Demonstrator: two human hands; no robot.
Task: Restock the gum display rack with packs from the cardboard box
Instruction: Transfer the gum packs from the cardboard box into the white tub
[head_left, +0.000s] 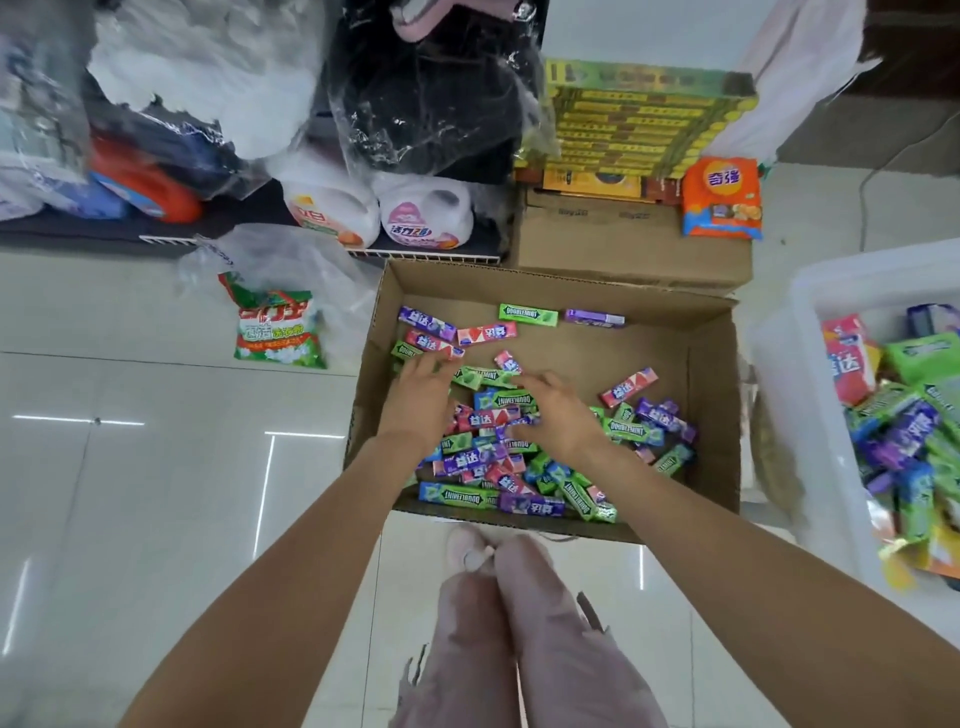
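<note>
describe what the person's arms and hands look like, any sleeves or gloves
Both arms are bare from the bottom edge of the frame to the wrist, with no sleeves in view. The left hand and right hand wear no gloves, and no rings, watch or bracelets can be seen on them.

We are seeing an open brown cardboard box (711, 364) sitting on the pale tiled floor, flaps spread. Slim gum packs in green, purple, pink and blue wrappers (519, 467) are lying jumbled inside, mostly toward its near side. A yellow-green tiered gum display rack (639, 119) is standing behind it.
</note>
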